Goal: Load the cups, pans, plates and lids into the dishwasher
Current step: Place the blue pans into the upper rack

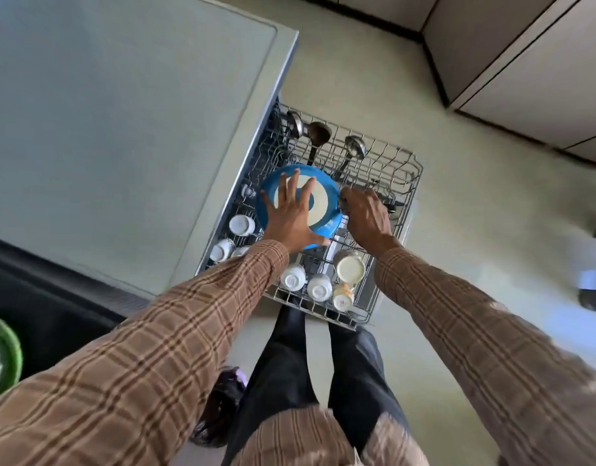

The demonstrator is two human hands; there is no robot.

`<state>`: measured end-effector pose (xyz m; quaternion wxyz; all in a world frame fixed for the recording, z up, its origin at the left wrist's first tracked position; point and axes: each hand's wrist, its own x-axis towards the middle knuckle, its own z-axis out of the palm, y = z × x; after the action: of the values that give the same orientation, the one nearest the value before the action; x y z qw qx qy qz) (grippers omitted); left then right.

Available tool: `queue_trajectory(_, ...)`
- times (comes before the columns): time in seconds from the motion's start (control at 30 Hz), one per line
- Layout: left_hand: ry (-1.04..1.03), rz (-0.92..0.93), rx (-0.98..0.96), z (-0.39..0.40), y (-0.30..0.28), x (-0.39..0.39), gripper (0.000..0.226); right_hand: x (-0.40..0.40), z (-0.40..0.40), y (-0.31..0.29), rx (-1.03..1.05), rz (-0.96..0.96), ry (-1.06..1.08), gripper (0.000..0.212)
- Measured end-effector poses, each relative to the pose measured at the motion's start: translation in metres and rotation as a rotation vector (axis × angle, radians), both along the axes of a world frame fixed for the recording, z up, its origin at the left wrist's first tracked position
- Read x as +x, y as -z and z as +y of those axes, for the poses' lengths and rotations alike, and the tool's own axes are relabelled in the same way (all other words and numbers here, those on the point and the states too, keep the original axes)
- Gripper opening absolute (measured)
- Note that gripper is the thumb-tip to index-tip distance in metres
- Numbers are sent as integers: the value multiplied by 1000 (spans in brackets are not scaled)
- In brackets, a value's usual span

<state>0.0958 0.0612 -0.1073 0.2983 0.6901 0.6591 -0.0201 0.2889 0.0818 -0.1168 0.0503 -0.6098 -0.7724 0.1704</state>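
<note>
A blue pan (323,200) with a cream inside sits over the far part of the pulled-out dishwasher rack (407,196). The left hand (291,213) lies flat on the pan with its fingers spread wide. The right hand (365,216) has its fingers curled round the pan's dark handle (390,207) at the pan's right side.

Three ladles (318,134) stand at the back of the rack. I can count about eight white cups (241,225) turned upside down, some on the left side and some in the front row near the person's legs. One cream bowl (349,268) sits among the front cups. Part of a green plate (7,351) shows at the left edge on the dark counter.
</note>
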Motion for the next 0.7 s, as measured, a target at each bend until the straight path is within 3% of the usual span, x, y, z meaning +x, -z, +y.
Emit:
queue_trajectory(0.27, -22, 124, 85, 27, 95, -11, 127, -21, 30, 93, 8, 53, 30, 24)
queue_trajectory(0.7, -82, 94, 164, 64, 152, -27, 130, -41, 70, 150, 106, 77, 105, 22)
